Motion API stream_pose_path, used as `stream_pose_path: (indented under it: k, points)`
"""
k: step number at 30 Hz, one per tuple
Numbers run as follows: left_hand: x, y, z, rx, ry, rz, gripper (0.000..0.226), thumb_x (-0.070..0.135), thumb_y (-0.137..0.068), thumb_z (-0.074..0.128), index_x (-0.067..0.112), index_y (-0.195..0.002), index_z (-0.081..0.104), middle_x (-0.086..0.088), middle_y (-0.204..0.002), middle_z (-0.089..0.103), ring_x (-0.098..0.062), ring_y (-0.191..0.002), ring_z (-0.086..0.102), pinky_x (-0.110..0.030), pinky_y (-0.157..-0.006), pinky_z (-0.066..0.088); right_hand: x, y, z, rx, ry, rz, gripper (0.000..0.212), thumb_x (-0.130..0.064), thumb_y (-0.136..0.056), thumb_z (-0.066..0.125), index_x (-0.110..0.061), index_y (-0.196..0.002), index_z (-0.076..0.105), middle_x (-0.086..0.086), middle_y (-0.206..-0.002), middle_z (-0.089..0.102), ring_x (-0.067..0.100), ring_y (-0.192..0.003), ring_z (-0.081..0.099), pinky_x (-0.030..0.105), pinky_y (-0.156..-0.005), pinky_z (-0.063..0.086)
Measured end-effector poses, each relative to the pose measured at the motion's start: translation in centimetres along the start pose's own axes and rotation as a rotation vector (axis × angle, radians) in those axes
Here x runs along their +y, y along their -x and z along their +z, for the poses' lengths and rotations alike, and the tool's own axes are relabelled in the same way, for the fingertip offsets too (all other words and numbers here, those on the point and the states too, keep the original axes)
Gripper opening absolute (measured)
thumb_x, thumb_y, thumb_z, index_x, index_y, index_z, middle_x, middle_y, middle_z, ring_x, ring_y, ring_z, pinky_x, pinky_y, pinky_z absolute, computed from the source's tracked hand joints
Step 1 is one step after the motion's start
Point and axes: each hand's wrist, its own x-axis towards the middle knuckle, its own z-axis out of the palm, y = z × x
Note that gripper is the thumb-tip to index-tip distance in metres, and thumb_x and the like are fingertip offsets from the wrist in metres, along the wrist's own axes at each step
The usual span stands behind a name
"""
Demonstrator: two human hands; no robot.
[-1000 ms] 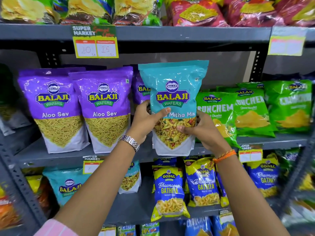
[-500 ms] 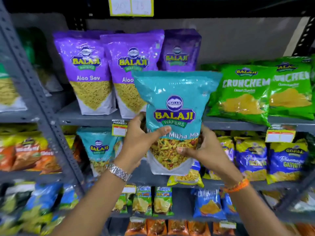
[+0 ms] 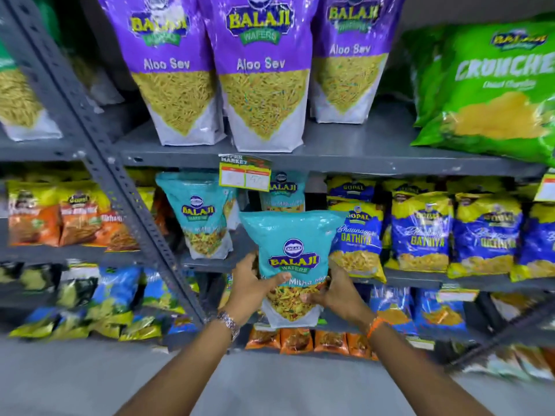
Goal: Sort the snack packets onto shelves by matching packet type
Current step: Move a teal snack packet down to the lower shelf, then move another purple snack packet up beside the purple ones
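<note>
Fingers (image 3: 277,279) of the left hand (image 3: 252,291) wrap the teal Balaji packet (image 3: 292,259) from its left edge, thumb across the front; right hand (image 3: 336,295) clasps the opposite edge. Packet upright, held in front of the middle shelf (image 3: 210,264). Two matching teal packets (image 3: 201,217) stand on that shelf just behind and left. Blue-yellow Gopal packets (image 3: 420,232) to the right. Purple Aloo Sev packets (image 3: 261,70) on the shelf above.

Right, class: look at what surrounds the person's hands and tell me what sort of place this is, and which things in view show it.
Most likely a supermarket or grocery snack aisle. Grey metal shelves carry rows of matching branded packets, such as the purple Aloo Sev packets, and a printed price tag marked "market" hangs on a shelf edge.
</note>
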Motion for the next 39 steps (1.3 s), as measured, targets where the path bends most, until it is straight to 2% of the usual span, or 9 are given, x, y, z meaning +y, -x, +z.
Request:
stream_pose_path:
  k: [4,9,15,21,23,27,32,36,39]
  points:
    - [-2.4,-3.2,0.2,-0.006,-0.02,-0.041,0.047,0.003,-0.076,0.086,0.016,-0.117,0.067,-0.01,-0.113,0.078,-0.018,-0.097,0.076,-0.022,-0.067,0.06,1.0,-3.0,0.7,-0.01,0.073,0.078,0.072,-0.006,-0.063,0.091,-0.016,-0.125,0.055,-0.002,-0.118,0.068,0.015,-0.112,0.064,0.026,-0.092,0.057]
    - [-2.7,-7.7,0.0,0.027,-0.061,-0.034,0.047,0.01,-0.076,0.087,0.008,-0.12,0.068,-0.007,-0.114,0.077,-0.015,-0.1,0.075,-0.041,-0.09,0.063,0.8,-7.6,0.8,0.02,0.082,0.115,0.079,-0.005,-0.057,0.093,-0.012,-0.127,0.057,0.003,-0.119,0.071,0.021,-0.114,0.065,0.048,-0.101,0.054]
    - [-1.6,-11.8,-0.6,0.069,-0.064,0.032,0.048,0.005,-0.081,0.083,0.0,-0.124,0.064,-0.01,-0.117,0.073,-0.011,-0.096,0.07,-0.013,-0.076,0.058,-1.1,-11.9,0.9,0.072,0.032,0.089,0.083,0.003,-0.055,0.092,-0.004,-0.128,0.053,0.011,-0.12,0.069,0.025,-0.114,0.064,0.047,-0.098,0.054]
    - [-1.6,-14.3,-0.9,0.074,-0.075,0.045,0.055,0.011,-0.081,0.084,0.001,-0.13,0.061,-0.009,-0.124,0.072,-0.023,-0.113,0.068,-0.033,-0.096,0.057,-1.5,-13.9,1.3,0.111,0.043,0.063,0.081,0.0,-0.053,0.094,-0.006,-0.125,0.056,0.014,-0.123,0.07,0.027,-0.114,0.066,0.05,-0.098,0.055]
    - [-1.7,-14.8,-0.8,0.073,-0.08,0.047,0.057,0.01,-0.08,0.084,0.0,-0.131,0.06,-0.01,-0.125,0.071,-0.022,-0.112,0.068,-0.026,-0.091,0.058,-1.3,-14.2,1.5,0.138,0.057,0.056,0.081,-0.001,-0.054,0.094,-0.004,-0.126,0.056,0.014,-0.123,0.069,0.024,-0.111,0.065,0.045,-0.097,0.055]
    - [-2.8,-16.1,-1.1,0.057,-0.084,0.015,0.052,0.005,-0.078,0.084,0.004,-0.124,0.062,-0.011,-0.12,0.073,-0.029,-0.113,0.07,-0.047,-0.101,0.058,-1.1,-14.3,2.1,0.184,0.073,0.038,0.078,0.001,-0.058,0.092,-0.001,-0.127,0.056,0.011,-0.12,0.069,0.016,-0.104,0.061,0.028,-0.087,0.051]
    - [-3.9,-16.8,-1.1,0.008,-0.107,0.025,0.054,0.003,-0.08,0.083,0.002,-0.129,0.061,-0.01,-0.121,0.073,-0.027,-0.113,0.071,-0.05,-0.101,0.058,-0.2,-14.5,2.7,0.234,0.092,0.032,0.075,0.004,-0.058,0.091,0.003,-0.125,0.055,0.002,-0.109,0.065,0.015,-0.102,0.059,0.0,-0.066,0.046]
    - [-4.0,-17.0,-1.1,0.002,-0.111,0.054,0.054,0.004,-0.082,0.081,0.008,-0.131,0.06,-0.006,-0.122,0.072,-0.025,-0.114,0.07,-0.049,-0.102,0.057,0.6,-15.2,2.9,0.249,0.093,0.044,0.075,0.001,-0.057,0.093,-0.003,-0.123,0.057,0.0,-0.108,0.067,0.014,-0.101,0.063,0.027,-0.086,0.055]
    - [-4.2,-17.3,-1.2,-0.006,-0.101,0.054,0.055,0.006,-0.082,0.081,0.011,-0.132,0.06,-0.006,-0.124,0.073,-0.026,-0.118,0.069,-0.05,-0.103,0.056,1.1,-15.6,3.0,0.26,0.101,0.068,0.076,-0.001,-0.055,0.094,-0.006,-0.122,0.058,0.002,-0.108,0.069,0.015,-0.1,0.064,0.033,-0.087,0.056]
